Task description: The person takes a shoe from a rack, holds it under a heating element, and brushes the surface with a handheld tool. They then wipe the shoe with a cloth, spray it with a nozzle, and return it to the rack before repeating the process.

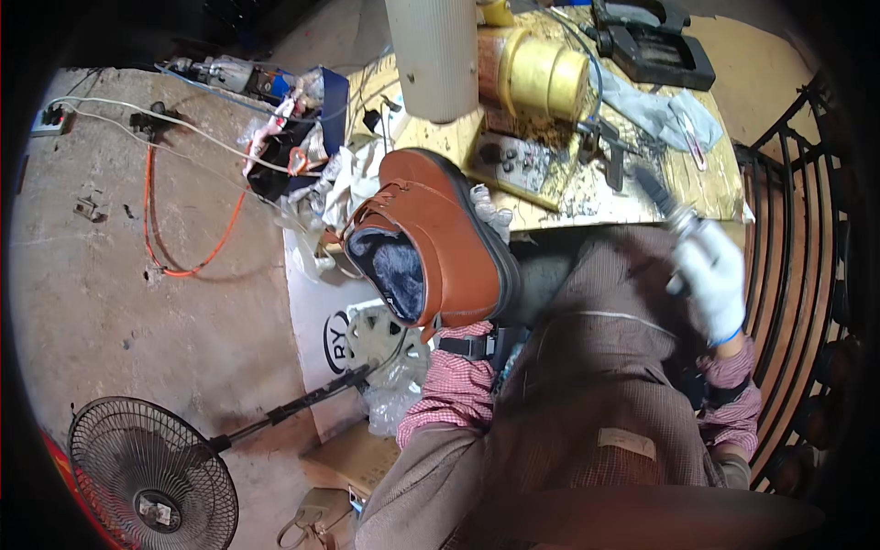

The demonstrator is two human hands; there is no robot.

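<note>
A brown leather shoe (456,243) with a dark sole and grey fluffy lining is held up at the centre, its opening facing left. My left hand (493,213), in a white glove, grips it from behind; only a few fingers show past the sole, and the shoe hides the rest. On the right, my white-gloved right hand (717,280) is closed round a slim tool (655,191) with a dark, blurred tip pointing toward the bench. Its exact kind is not clear. The tool is apart from the shoe, near the bench's front edge.
The stained yellow bench (623,206) carries a yellow cylindrical machine part (550,78), a grey cloth (655,115) and a black frame (655,41). A pale column (435,60) hangs over it. A fan (151,472) stands lower left; black metal racks (793,229) line the right.
</note>
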